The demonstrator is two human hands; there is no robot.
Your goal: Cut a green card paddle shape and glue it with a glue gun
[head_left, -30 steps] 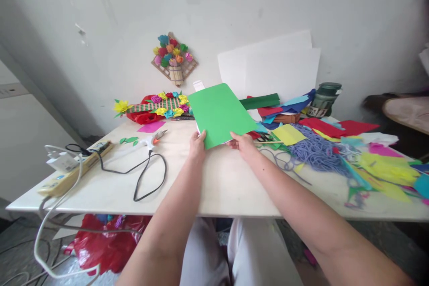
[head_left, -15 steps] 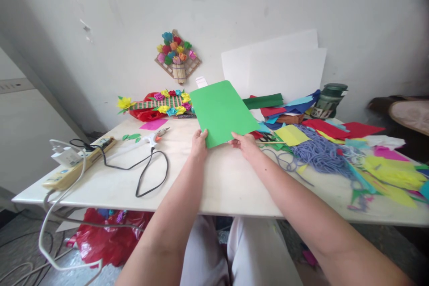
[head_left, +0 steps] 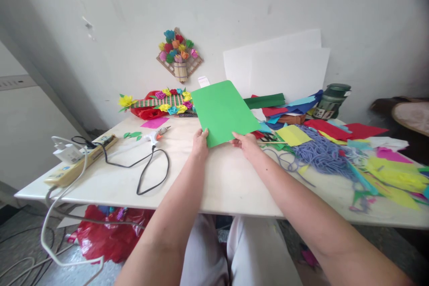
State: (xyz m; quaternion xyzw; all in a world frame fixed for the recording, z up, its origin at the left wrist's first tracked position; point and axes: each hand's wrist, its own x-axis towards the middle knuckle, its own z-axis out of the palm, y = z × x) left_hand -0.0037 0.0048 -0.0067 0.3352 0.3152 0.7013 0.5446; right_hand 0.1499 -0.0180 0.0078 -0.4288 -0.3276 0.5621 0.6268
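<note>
A sheet of bright green paper [head_left: 225, 114] with rounded top corners is held up, tilted, above the white table [head_left: 187, 187]. My left hand [head_left: 200, 142] pinches its lower left corner, thumb on the front. At the lower right edge, my right hand [head_left: 246, 144] grips it between thumb and fingers. The fingers behind the sheet are hidden. A thin wooden stick [head_left: 273, 142] shows just right of my right hand. Left of the sheet lies a white glue gun [head_left: 154, 136] with a black cord, and small green paper leaves [head_left: 133, 135] are beside it.
A guitar-shaped craft with paper flowers [head_left: 157, 102] lies at the back. On the right are purple-blue yarn [head_left: 318, 152], yellow paper [head_left: 293, 135] and a dark green jar [head_left: 331, 100]. A power strip [head_left: 80, 161] with cables runs along the left. White boards [head_left: 275, 65] lean on the wall.
The view has shifted very slightly, so the background sits a little to the right. Both hands keep the same hold on the green paper.
</note>
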